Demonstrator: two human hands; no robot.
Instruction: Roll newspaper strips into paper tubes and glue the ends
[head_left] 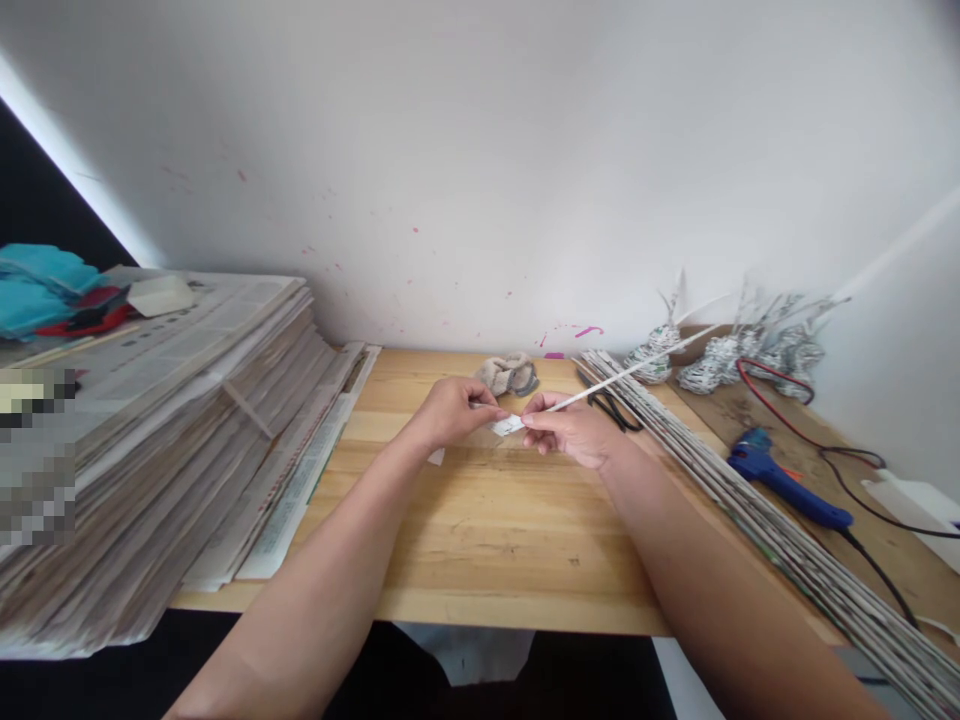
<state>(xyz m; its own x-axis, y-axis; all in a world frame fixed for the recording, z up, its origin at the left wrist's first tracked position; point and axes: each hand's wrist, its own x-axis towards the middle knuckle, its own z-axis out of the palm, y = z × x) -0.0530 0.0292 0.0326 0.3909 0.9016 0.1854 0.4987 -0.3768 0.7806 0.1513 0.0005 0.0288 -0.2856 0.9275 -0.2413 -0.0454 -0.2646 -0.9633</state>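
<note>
Both forearms angle in, converging over the wooden surface [510, 545]. Left hand [456, 408], knuckles up, pinches the white paper strip [508, 426] lying between the hands; right hand [568, 430], fingers curled, has its grip closed on the thin white stick [626, 373], which slants up rightward.
</note>
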